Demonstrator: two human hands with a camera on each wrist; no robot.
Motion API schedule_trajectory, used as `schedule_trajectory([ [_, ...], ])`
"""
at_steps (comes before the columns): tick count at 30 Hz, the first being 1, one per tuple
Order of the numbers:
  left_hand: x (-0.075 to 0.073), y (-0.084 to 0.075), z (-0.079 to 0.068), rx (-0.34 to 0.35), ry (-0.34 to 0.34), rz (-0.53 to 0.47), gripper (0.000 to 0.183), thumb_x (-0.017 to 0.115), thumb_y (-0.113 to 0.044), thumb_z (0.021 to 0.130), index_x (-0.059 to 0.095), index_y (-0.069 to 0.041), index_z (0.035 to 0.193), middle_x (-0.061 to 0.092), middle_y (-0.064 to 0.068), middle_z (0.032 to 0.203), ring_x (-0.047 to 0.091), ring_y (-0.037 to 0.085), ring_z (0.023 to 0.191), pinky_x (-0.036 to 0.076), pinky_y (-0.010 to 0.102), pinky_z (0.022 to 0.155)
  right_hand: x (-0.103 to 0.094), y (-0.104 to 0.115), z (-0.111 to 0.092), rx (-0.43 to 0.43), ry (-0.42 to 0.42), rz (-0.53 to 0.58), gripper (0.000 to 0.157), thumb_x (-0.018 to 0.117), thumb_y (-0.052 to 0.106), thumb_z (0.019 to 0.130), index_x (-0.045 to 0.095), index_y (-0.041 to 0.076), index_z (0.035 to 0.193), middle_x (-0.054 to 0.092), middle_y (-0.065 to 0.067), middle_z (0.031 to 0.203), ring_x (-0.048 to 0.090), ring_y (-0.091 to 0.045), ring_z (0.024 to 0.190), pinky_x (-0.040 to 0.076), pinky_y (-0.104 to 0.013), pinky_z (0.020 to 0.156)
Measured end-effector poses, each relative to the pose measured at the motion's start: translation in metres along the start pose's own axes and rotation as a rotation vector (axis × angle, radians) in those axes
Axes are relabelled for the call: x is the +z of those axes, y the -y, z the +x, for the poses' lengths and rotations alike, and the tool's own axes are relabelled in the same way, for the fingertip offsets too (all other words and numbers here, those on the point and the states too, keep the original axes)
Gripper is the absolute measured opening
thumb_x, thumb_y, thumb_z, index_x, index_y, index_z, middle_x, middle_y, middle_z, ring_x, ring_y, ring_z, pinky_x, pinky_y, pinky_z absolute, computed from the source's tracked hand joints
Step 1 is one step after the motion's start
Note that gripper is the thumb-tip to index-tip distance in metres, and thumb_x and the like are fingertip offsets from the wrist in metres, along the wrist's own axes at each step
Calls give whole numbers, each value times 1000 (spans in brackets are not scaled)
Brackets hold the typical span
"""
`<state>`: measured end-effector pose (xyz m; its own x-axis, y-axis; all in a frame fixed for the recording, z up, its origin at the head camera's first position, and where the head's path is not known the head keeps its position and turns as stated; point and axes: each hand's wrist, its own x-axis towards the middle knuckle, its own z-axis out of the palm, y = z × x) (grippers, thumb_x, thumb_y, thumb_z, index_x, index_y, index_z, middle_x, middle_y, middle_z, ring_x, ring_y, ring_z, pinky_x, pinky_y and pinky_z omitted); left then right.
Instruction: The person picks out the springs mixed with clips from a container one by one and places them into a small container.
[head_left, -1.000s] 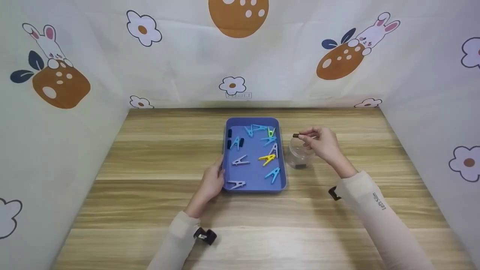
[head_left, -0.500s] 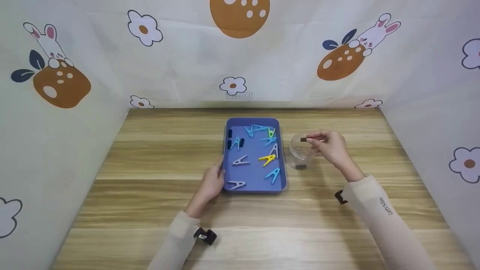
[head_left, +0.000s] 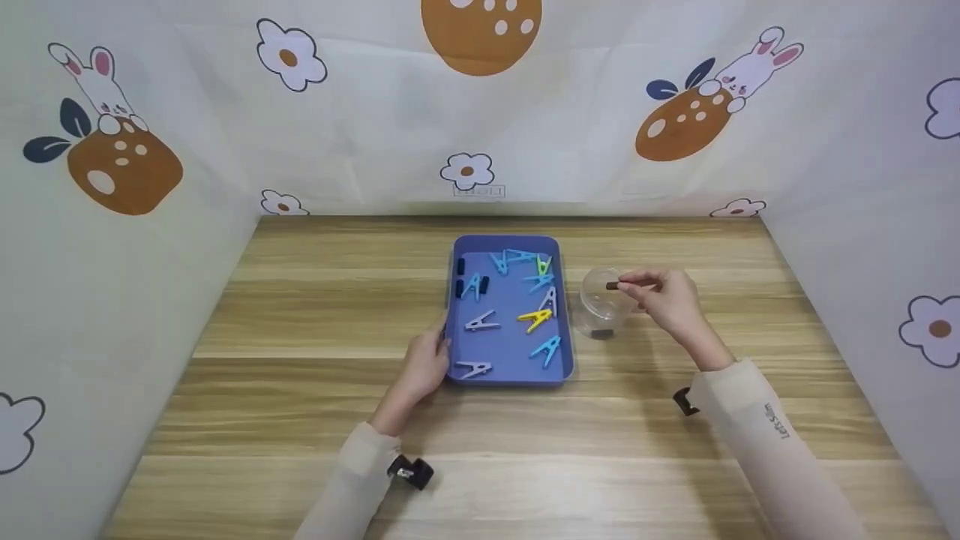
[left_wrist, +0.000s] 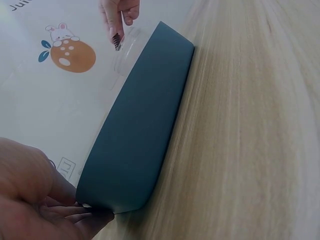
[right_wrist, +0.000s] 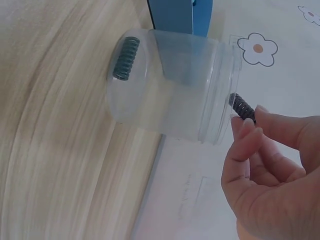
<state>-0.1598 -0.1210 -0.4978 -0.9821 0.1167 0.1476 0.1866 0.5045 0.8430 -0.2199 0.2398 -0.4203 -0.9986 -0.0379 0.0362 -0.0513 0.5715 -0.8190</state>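
Note:
My left hand (head_left: 426,366) grips the near left side of a blue tray (head_left: 501,351); its fingers curl at the tray's edge in the left wrist view. Between thumb and fingertips, my right hand (head_left: 669,298) pinches a small dark coil spring (right_wrist: 243,108) at the mouth of a clear plastic jar (right_wrist: 185,90). Another dark spring (right_wrist: 126,58) lies at the bottom of the jar. The jar stands upright, just right of the tray. Inside the tray are several clothespins, among them a yellow clothespin (head_left: 535,320) and a grey clothespin (head_left: 481,322), plus dark pieces (head_left: 460,267) along the left.
The wooden table (head_left: 315,315) extends on both sides and in front of the tray. A printed cloth (head_left: 375,127) with flowers and rabbits walls the back and sides. Dark cameras (head_left: 410,472) are strapped at both wrists.
My right hand has shifted right and slightly toward me with the spring, from the jar's far left rim to over its mouth. The left hand and tray have stayed put.

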Motion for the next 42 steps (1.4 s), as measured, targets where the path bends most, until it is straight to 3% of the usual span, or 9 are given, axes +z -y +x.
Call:
schedule_trajectory([
  [16, 0, -1, -1, -13, 14, -17, 50, 47, 15, 98, 40, 25, 147, 47, 43, 147, 49, 55, 139, 40, 60, 121, 7, -14, -4, -13, 12, 35, 23, 72, 4, 98, 74, -13, 114, 77, -25, 104, 62, -4, 63, 56, -17, 56],
  [34, 0, -4, 0, -58, 26, -53, 53, 44, 15, 99, 37, 22, 151, 43, 41, 153, 43, 52, 145, 35, 58, 125, 5, -9, -4, -2, 27, 80, 28, 68, 6, 101, 70, -16, 119, 75, -26, 109, 66, -7, 65, 59, -15, 59],
  [42, -1, -3, 1, -47, 20, -39, 52, 44, 14, 99, 37, 22, 150, 44, 41, 152, 44, 52, 144, 35, 58, 125, 4, -4, -3, -11, 7, 57, 27, 68, 6, 101, 71, -15, 117, 75, -27, 107, 62, 4, 65, 58, -13, 59],
])
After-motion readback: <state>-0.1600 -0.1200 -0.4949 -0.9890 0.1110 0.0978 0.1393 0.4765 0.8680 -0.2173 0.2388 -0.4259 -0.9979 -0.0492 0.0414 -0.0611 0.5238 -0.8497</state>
